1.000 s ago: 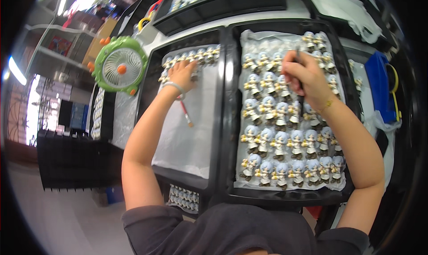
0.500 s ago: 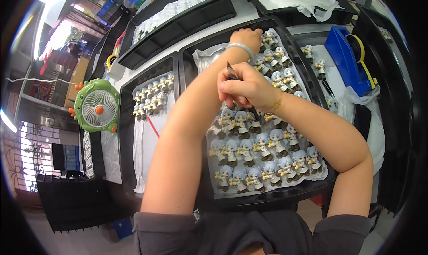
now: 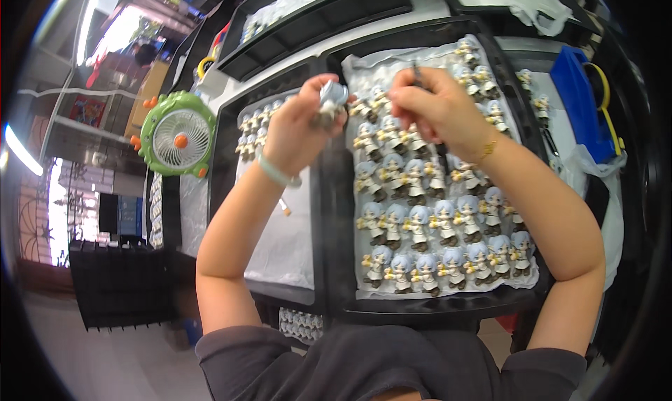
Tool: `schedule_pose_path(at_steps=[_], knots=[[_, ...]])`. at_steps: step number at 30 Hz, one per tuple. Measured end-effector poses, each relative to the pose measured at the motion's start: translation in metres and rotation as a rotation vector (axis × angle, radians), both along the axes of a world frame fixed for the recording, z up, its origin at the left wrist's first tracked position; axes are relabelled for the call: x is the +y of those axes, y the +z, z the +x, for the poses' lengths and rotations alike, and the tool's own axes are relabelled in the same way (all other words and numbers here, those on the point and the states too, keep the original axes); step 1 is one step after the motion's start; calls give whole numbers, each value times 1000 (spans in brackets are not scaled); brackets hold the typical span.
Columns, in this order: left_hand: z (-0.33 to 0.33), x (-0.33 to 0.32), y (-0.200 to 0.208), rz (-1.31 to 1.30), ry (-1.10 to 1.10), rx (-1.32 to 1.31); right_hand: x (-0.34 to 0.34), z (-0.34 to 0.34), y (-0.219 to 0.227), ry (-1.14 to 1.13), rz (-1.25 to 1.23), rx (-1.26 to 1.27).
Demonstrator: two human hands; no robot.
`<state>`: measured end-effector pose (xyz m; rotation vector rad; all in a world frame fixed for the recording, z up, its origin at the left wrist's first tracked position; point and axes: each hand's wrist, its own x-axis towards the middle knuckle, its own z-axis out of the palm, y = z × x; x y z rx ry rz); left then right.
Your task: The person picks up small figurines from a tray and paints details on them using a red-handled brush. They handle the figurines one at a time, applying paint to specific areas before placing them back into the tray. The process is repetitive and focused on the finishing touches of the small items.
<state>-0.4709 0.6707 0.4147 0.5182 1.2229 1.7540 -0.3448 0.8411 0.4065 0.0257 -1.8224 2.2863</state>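
My left hand (image 3: 290, 124) is closed around a small figurine (image 3: 332, 98) with pale blue hair and a light outfit, lifted over the gap between two trays. My right hand (image 3: 441, 110) pinches a slim dark pen-like tool (image 3: 418, 74); its exact kind is hard to make out. This hand hovers above the right-hand black tray (image 3: 448, 308), where rows of similar figurines (image 3: 418, 219) lie on white padding. To the left, another black tray (image 3: 316, 275) holds more figurines at its far end, beside a thin stick (image 3: 285, 206) lying on the lining.
A green fan (image 3: 178, 135) stands left of the trays. At the right are a blue tape dispenser (image 3: 581, 103) with yellow parts and a clear plastic bag (image 3: 584, 166). Further black trays (image 3: 336, 26) line the back, one with white plastic sheeting (image 3: 539, 9).
My left hand has come back from the far end of the right tray, now with a figurine in it, and moved left. My right hand has shifted right in the picture, still pinching the tool.
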Motion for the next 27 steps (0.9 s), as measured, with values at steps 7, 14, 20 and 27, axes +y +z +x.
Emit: schedule_pose_path(at_steps=[7, 14, 20, 27], knots=[[60, -80, -2, 125, -99, 215, -7, -6, -14, 35, 95, -213], [62, -88, -3, 126, -97, 309, -3, -9, -17, -5, 84, -232], [65, -92, 2, -47, -13, 949, 1, -10, -16, 7, 64, -213], [80, -90, 14, -334, 285, 1601, -4, -8, -17, 1, 67, -225]])
